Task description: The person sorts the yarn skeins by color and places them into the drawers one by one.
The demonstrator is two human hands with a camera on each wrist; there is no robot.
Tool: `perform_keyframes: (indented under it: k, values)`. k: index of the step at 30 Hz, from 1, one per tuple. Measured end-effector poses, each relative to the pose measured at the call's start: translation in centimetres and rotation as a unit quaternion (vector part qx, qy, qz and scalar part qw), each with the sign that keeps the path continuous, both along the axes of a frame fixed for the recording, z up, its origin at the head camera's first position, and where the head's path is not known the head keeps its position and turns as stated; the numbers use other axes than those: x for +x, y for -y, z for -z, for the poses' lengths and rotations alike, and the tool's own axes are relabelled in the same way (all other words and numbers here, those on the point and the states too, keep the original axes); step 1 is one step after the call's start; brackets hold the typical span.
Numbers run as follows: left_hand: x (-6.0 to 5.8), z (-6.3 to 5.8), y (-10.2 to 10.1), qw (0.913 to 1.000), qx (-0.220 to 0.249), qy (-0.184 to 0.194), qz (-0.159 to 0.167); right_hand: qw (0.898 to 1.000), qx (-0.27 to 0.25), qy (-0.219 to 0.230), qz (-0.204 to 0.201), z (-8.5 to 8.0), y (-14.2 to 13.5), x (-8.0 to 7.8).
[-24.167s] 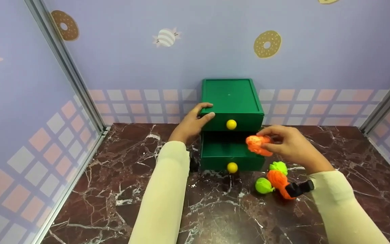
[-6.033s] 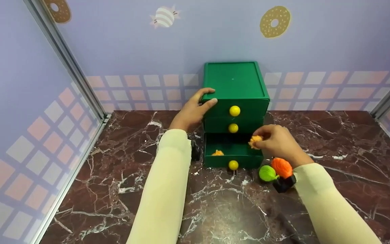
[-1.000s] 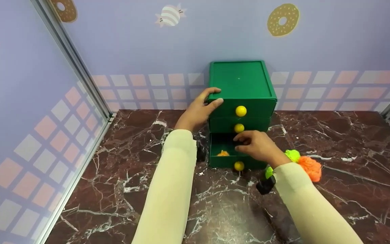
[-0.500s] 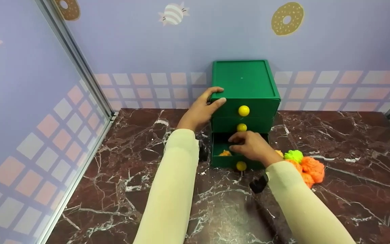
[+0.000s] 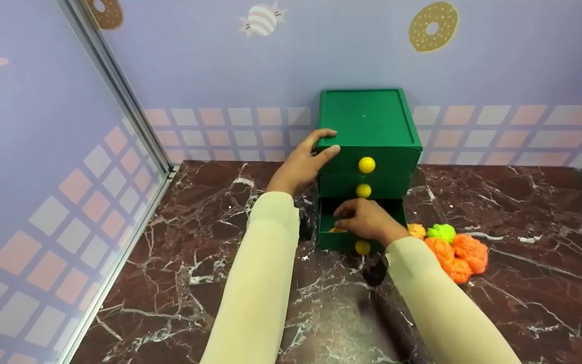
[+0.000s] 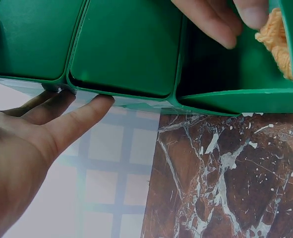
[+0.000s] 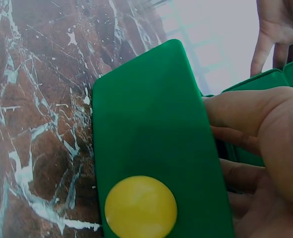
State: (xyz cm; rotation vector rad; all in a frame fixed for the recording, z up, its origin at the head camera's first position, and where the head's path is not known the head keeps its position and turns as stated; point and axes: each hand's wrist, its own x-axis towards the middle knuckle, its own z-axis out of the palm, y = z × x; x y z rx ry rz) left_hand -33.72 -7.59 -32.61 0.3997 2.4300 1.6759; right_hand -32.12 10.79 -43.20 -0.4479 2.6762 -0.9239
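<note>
My left hand [image 5: 301, 164] holds the front left corner of a green drawer cabinet [image 5: 367, 119], thumb on the front and fingers on the top and side. The cabinet's bottom drawer [image 5: 331, 241] is pulled out; the two drawers above are closed. Inside it lies a light orange yarn ball [image 6: 275, 44], partly hidden in the head view. My right hand [image 5: 367, 220] reaches into this drawer from the right. Its fingers are apart and bent, with a fingertip close beside the yarn ball; nothing shows between them.
Right of the drawer several orange yarn balls [image 5: 470, 253] lie bunched with a lime green one [image 5: 441, 232] and a light orange one [image 5: 416, 231]. Yellow round knobs [image 5: 367, 165] stick out from the drawers. Patterned walls stand behind and beside the marble-look tabletop [image 5: 210, 212].
Earlier the middle drawer was open, then closed and the bottom one opened. My right hand earlier held yarn balls; over the last second it has moved left in the drawer. My left hand stays put.
</note>
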Motion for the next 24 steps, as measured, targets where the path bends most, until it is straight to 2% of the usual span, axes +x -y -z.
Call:
perform_keyframes:
  k: [6, 12, 17, 24]
  values:
    - [-0.4, 0.4, -0.1, 0.9999, -0.010, -0.003, 0.000, 1.000, 0.001, 0.016, -0.002, 0.2, 0.3, -0.3]
    - [-2.3, 2.4, 0.0, 0.9997, -0.004, -0.024, -0.005, 0.999, 0.015, 0.046, -0.001, 0.2, 0.5, -0.7]
    - [-2.8, 3.1, 0.1, 0.9993, -0.008, -0.036, -0.010, 0.997, 0.024, 0.080, -0.004, 0.2, 0.5, -0.9]
    - [-2.9, 3.2, 0.2, 0.9992, -0.013, -0.038, -0.008, 0.998, 0.019, 0.060, -0.009, 0.4, 0.3, -1.1]
